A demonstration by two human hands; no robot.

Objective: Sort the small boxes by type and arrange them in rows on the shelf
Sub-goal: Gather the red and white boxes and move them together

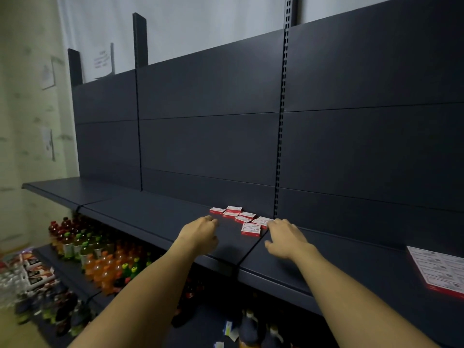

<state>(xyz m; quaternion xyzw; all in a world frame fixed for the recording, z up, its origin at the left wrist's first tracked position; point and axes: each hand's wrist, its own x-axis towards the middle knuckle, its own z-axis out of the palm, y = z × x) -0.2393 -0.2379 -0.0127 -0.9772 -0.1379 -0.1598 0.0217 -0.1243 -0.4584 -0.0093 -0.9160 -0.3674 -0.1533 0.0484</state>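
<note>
Several papers hang on the pale wall at the far left, their print too blurred to read. Below them, on the lower shelf, stand rows of drink bottles, dark red at the back, then green-capped and orange ones, with white-and-red packets lying just left of them. Above runs the dark shelf, backed by tall dark panels and slotted uprights.

Over this shelf the left hand reaches forward with its fingers curled under loosely, gripping nothing, just left of the small boxes and not touching any that I can see. The small boxes, red and white, lie flat in a loose cluster near the back of the shelf, close to a slotted upright; some overlap or sit askew, and one box lies nearest the front edge. The right hand is spread with its fingers stretched forward, its fingertips at the right edge of the cluster, touching or just short of the nearest box; I cannot tell which. Both hands are well apart, the cluster between them.

Farther right, at the frame's edge, a neat block of the same red-and-white boxes lies in rows on the shelf.
</note>
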